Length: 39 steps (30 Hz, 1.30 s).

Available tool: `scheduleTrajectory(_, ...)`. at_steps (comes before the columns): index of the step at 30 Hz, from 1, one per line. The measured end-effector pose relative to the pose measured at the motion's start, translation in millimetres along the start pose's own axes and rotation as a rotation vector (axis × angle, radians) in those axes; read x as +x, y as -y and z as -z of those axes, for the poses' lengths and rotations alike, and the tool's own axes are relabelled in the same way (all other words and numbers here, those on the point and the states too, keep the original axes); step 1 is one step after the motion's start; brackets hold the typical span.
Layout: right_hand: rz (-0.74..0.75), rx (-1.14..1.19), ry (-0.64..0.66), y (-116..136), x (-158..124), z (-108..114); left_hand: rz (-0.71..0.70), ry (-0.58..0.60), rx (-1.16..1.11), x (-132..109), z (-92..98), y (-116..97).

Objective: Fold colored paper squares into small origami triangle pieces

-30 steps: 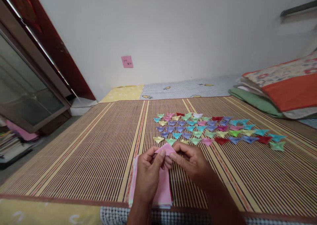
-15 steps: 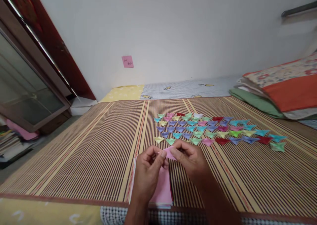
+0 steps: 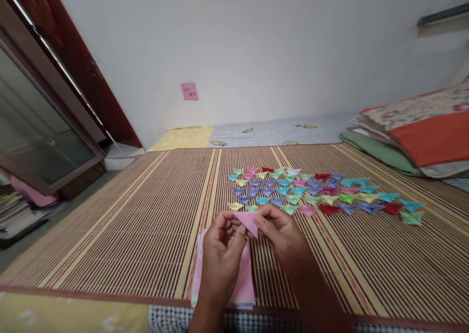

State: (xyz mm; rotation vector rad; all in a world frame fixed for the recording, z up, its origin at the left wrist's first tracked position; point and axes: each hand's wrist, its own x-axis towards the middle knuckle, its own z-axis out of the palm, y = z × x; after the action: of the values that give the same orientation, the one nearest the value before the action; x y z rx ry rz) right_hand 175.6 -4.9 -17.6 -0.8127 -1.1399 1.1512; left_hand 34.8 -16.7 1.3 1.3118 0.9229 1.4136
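A small pink piece of folded paper (image 3: 248, 220), triangular with one point downward, is held up between my two hands. My left hand (image 3: 223, 250) pinches its left side between thumb and fingers. On the right side, the thumb and forefinger of my right hand (image 3: 282, 233) close on it. Beneath my left hand lies a stack of paper sheets (image 3: 244, 281) with a pink one on top, partly covered by the hand. Beyond my fingers, several rows of small folded paper shapes (image 3: 293, 199) in many colours stand on the striped mat (image 3: 139, 225).
A folded pile of bedding (image 3: 421, 132) rests at the right rear. Against the far wall runs a checked cloth (image 3: 271, 132). A pink note (image 3: 189, 91) is stuck on the wall. To the left stands a glass-fronted cabinet (image 3: 44, 132), with stacked books or papers (image 3: 18, 215) beside it.
The pink paper has turned so that more of its face shows, as a downward-pointing triangle. My left fingers have shifted slightly down and left along it; both hands keep hold.
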Motion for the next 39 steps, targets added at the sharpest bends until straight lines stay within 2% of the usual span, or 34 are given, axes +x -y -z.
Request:
scheduleTrajectory(4, 0.036, -0.090, 0.041, 4.9, 1.8, -3.6, -0.014, -0.013, 0.160, -2.4, -1.1, 1.8)
scheduleTrajectory(8, 0.064, -0.052, 0.030, 1.1, 2.3, -7.7, -0.143, -0.008, 0.282, -3.1, -1.7, 4.2)
scheduleTrajectory(11, 0.098, -0.097, -0.053, -1.4, -0.6, -9.8, -0.223, -0.073, 0.335, -2.7, -1.3, 8.7)
scheduleTrajectory(14, 0.128, -0.218, -0.059, -1.1, -4.2, -10.0, -0.303, -0.155, 0.394, -2.6, -0.7, 12.4)
scheduleTrajectory(16, 0.116, -0.245, -0.039, -1.4, -5.2, -9.7, -0.356, -0.179, 0.418, -2.9, -1.0, 13.3)
scheduleTrajectory(19, 0.052, -0.166, -0.048, -3.0, -5.2, -10.4, -0.398, -0.167, 0.419, -4.1, -2.2, 14.8)
scheduleTrajectory(21, 0.010, -0.100, -0.070, -3.2, -5.1, -11.8, -0.377, -0.182, 0.415, -5.2, -3.2, 18.0)
scheduleTrajectory(25, -0.037, -0.040, -0.092, -1.0, -4.9, -12.0, -0.291, -0.284, 0.345, -5.8, -4.1, 25.6)
scheduleTrajectory(29, -0.035, -0.006, -0.097, 2.3, -2.1, -4.1, -0.257, -0.149, 0.261, -3.7, -3.6, 21.4)
scheduleTrajectory(33, -0.012, -0.032, -0.114, 5.0, 0.7, 4.5, -0.159, -0.031, 0.242, -3.4, -3.8, 12.6)
scheduleTrajectory(39, -0.020, -0.099, -0.093, 2.7, 1.8, 2.5, 0.009, -0.136, 0.059, -4.4, -11.8, 13.4)
